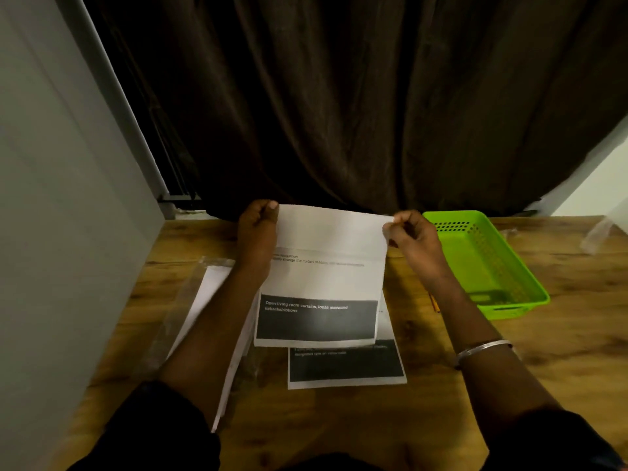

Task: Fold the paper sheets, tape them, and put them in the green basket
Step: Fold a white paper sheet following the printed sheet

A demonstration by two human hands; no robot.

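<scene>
A printed paper sheet (326, 277) with a dark block near its lower edge is held up over the wooden table. My left hand (258, 229) pinches its top left corner and my right hand (411, 234) pinches its top right corner. Under it lies another printed sheet (346, 365) flat on the table. A stack of white sheets (210, 300) lies to the left, partly under my left forearm. The green basket (489, 266) stands to the right of my right hand and looks empty.
A dark brown curtain (356, 113) hangs behind the table's far edge. A grey wall (51, 198) runs along the left. Clear plastic wrap (176, 311) lies by the stack; another clear piece (598, 232) lies far right. A thin yellow-orange object (434, 302) lies beside the basket.
</scene>
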